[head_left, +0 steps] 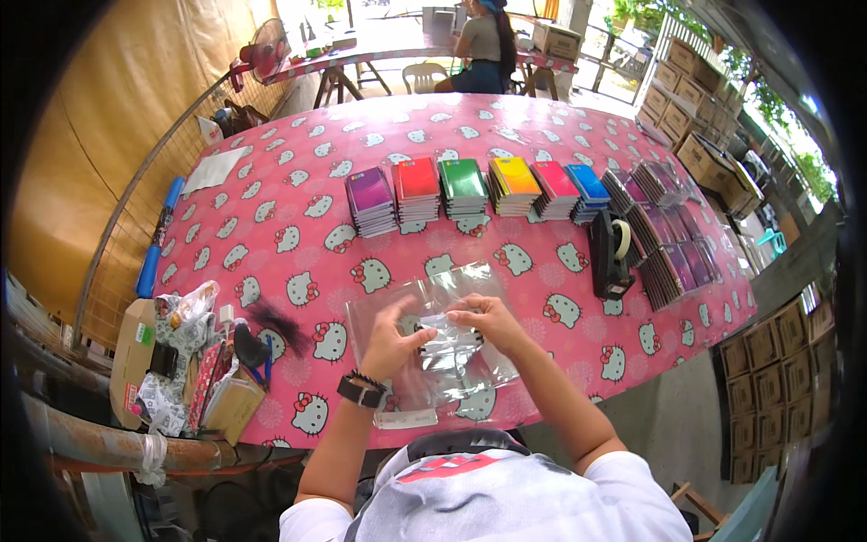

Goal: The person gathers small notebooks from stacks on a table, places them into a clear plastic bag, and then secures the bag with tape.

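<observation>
Left hand [390,341]: fingers pinched on a clear plastic sleeve [449,348], lower centre of frame.
Right hand [488,321]: fingers clamped on the sleeve's top edge.
Risk: slick film likely slips or sticks to the bag pile [424,298] beneath.
Table [298,181]: notebook stacks [465,190] well apart.

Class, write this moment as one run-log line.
left hand: holds clear plastic bag | right hand: pinches same bag | behind: row of coloured notebook stacks, tape dispenser

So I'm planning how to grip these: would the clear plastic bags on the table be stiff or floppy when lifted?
Probably floppy: the clear plastic bags look thin and crinkle where the left hand and right hand pinch one. Likely very light, and the glossy film may slip. The top one could slide off the pile.
</observation>
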`<control>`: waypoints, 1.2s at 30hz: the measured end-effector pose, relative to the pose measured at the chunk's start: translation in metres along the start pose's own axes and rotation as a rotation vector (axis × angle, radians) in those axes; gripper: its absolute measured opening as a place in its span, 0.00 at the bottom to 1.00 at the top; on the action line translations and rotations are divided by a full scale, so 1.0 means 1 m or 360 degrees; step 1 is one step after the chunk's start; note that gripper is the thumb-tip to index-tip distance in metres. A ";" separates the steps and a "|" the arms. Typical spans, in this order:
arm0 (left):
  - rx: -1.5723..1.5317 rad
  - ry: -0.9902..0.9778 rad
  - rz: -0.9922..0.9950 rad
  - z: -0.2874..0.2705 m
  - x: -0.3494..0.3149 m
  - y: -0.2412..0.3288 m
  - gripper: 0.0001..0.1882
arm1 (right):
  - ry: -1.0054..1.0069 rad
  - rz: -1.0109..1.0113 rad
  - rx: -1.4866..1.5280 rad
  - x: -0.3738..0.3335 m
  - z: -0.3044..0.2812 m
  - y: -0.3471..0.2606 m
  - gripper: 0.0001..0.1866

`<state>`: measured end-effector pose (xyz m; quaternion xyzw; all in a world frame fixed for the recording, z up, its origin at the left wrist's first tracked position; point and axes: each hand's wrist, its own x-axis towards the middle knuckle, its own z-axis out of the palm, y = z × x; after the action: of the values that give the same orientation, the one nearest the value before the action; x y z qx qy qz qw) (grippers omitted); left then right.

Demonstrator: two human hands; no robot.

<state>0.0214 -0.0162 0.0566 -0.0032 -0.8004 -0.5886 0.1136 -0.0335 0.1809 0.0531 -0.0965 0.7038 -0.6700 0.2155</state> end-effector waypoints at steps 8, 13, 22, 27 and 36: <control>0.0118 -0.0372 0.0729 0.003 0.006 0.003 0.12 | -0.0107 -0.1027 -0.0733 -0.028 -0.008 -0.030 0.25; 0.0244 -0.0025 0.0814 0.000 -0.017 0.020 0.27 | -0.0112 -0.1126 -0.1309 -0.034 -0.003 -0.006 0.27; 0.0344 0.0132 0.0858 0.016 -0.032 -0.027 0.16 | 0.0220 -0.1235 -0.1267 -0.035 0.015 0.007 0.13; 0.0243 0.0432 0.0341 0.026 -0.032 -0.012 0.20 | 0.0327 -0.0762 -0.0957 -0.025 0.027 -0.017 0.13; 0.1107 0.0216 0.0879 0.045 -0.066 0.009 0.32 | -0.0169 0.0028 -0.0533 0.024 0.002 -0.019 0.08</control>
<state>0.0793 0.0379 0.0405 -0.1398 -0.9105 -0.2311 0.3132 -0.0570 0.1677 0.0678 -0.1602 0.7940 -0.5355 0.2391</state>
